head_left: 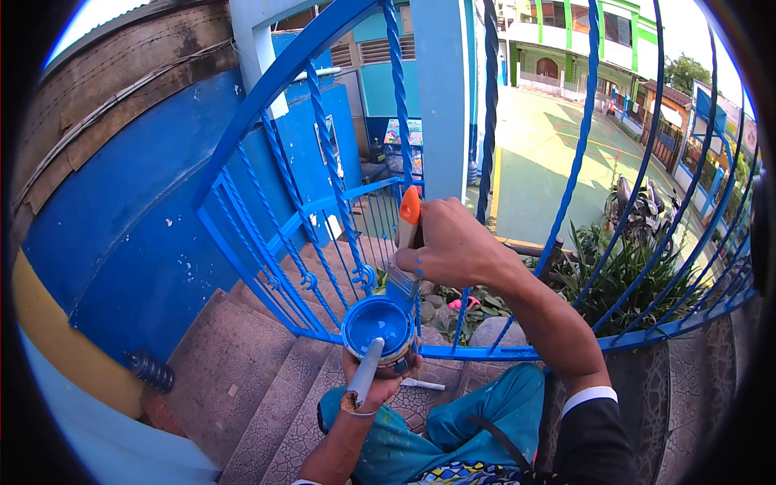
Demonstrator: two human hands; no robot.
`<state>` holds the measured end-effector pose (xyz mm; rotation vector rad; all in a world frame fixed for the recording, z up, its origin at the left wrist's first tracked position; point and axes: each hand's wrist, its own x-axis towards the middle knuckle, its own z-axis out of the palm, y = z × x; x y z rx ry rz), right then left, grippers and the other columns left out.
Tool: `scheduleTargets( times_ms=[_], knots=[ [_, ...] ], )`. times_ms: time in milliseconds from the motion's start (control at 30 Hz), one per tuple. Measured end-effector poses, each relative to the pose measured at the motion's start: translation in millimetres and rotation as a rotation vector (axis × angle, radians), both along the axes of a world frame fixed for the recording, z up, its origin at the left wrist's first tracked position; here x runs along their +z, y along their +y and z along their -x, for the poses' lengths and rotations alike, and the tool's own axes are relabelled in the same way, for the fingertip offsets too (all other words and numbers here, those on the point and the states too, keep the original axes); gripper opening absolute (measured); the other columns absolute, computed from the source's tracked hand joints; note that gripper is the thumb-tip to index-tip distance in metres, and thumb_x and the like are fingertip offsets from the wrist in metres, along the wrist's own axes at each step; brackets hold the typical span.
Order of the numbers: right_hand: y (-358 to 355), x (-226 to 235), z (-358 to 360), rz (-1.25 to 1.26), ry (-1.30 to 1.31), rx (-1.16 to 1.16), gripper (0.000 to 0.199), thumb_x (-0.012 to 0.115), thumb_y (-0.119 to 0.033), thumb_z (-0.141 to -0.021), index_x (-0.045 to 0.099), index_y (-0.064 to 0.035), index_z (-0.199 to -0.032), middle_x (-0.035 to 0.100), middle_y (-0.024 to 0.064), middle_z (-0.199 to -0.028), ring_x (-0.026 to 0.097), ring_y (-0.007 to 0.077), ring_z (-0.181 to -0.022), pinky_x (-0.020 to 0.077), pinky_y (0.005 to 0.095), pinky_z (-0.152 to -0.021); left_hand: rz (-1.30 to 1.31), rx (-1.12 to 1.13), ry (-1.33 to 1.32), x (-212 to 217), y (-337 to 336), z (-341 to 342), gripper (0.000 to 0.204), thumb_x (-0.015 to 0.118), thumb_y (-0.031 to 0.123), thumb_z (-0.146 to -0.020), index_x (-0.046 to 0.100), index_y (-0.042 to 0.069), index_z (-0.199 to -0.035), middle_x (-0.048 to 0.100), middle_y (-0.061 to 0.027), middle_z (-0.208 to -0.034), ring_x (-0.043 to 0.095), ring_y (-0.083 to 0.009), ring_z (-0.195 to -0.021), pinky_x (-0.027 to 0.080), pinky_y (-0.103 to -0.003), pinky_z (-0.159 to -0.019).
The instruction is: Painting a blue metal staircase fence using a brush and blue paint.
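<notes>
My left hand [381, 391] is wrapped round a small paint can [364, 317] with blue paint inside, held above my lap. A grey tube-like handle [367, 373] with a rough brown end sticks out of the can toward me. In my right hand [457, 244] is a paintbrush [411, 207], its orange handle tip pointing up. Its blue-wetted bristles hang down at the can's far right rim; whether they touch the rim or the bar behind, I cannot tell. Directly beyond both hands stands a blue metal railing [584, 129] with twisted bars. Blue paint marks my right thumb.
Tiled stairs [242, 339] descend at the left beside a blue wall [162, 218]. A dark coiled spring-like object [150, 370] lies by the wall's foot. A white stick-like piece [423, 385] is on the step near my knees. Plants [622, 267] and stones [495, 333] lie beyond the railing.
</notes>
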<state>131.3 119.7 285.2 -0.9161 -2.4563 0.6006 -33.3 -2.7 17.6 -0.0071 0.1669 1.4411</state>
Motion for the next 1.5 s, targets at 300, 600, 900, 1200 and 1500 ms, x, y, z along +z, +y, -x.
scheduleTargets(
  times_ms=[300, 600, 900, 1200, 1500],
  knots=[
    [-17, -17, -37, -0.022, 0.264, 0.126, 0.023, 0.080, -0.012, -0.085, 0.077, -0.0011, -0.104, 0.078, 0.0147, -0.092, 0.075, 0.0276, -0.081, 0.0586, 0.0382, -0.081, -0.005, -0.030, 0.036, -3, -6, 5, 0.075, 0.051, 0.062, -0.094, 0.056, 0.007, -0.145, 0.060, -0.0242, -0.140, 0.050, -0.0495, -0.134, 0.042, -0.065, -0.107],
    [-12, -52, -61, -0.201, 0.056, 0.672, 0.035, 0.078, 0.000, -0.076, 0.076, -0.0076, -0.110, 0.072, 0.0078, -0.113, 0.064, 0.0291, -0.119, 0.0546, 0.0433, -0.095, -0.055, -0.036, 0.002, 3, -5, 2, 0.084, 0.049, 0.067, -0.093, 0.053, 0.001, -0.145, 0.058, -0.0335, -0.138, 0.050, -0.0533, -0.133, 0.041, -0.067, -0.108],
    [-2, -35, -113, -0.145, 0.644, 0.519, 0.032, 0.082, -0.003, -0.082, 0.075, -0.0041, -0.113, 0.075, 0.0119, -0.108, 0.073, 0.0247, -0.097, 0.0577, 0.0354, -0.086, -0.049, 0.088, 0.251, 13, -8, 8, 0.069, 0.065, 0.055, -0.089, 0.059, 0.003, -0.133, 0.064, -0.0207, -0.129, 0.056, -0.0405, -0.128, 0.041, -0.060, -0.114],
    [37, 73, -120, -0.774, 1.580, 0.093, 0.024, 0.079, 0.004, -0.084, 0.077, -0.0030, -0.108, 0.077, 0.0128, -0.102, 0.075, 0.0202, -0.087, 0.0593, 0.0313, -0.077, -0.056, 0.367, 0.479, 17, -27, 36, 0.069, 0.077, 0.049, -0.086, 0.060, 0.004, -0.135, 0.065, -0.0171, -0.134, 0.057, -0.0345, -0.132, 0.036, -0.058, -0.121],
    [46, 150, -126, -1.093, 1.109, -0.118, 0.018, 0.079, -0.002, -0.084, 0.079, -0.0065, -0.101, 0.078, 0.0120, -0.095, 0.075, 0.0281, -0.085, 0.0587, 0.0387, -0.077, -0.048, 0.238, 0.047, 10, -25, 61, 0.087, 0.056, 0.072, -0.088, 0.056, 0.007, -0.145, 0.062, -0.0233, -0.137, 0.053, -0.0510, -0.130, 0.041, -0.066, -0.108]
  ],
)
